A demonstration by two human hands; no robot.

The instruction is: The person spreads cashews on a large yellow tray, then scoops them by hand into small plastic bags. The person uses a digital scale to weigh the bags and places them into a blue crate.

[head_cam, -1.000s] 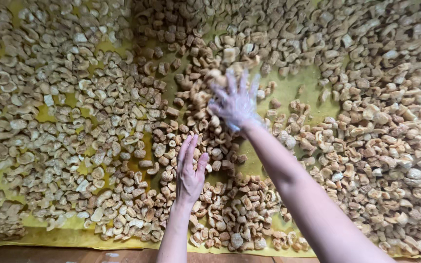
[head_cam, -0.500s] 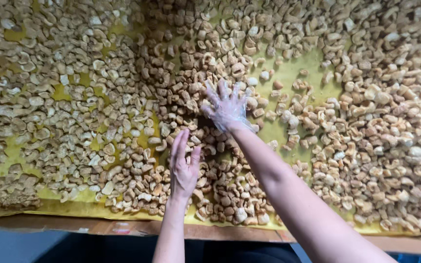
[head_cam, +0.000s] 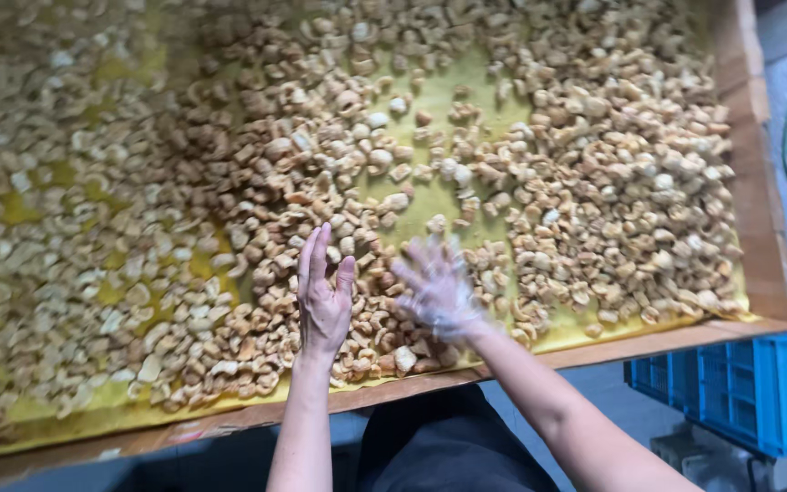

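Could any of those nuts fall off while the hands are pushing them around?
Maybe. The nuts lie heaped right up to the tray's near edge, which looks low, so a sweep from the right hand might push some over onto the floor. That hand is blurred, so it seems to move fast, which could scatter pieces. The left hand is open, edge-on above the nuts, and could knock some towards the edge too.

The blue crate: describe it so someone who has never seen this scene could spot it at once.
Start at the big wooden tray lined in yellow and covered with pale nut pieces. Follow its near edge to the right corner; the blue crate sits just below that, on the floor. It is the only blue, slatted plastic thing in view.
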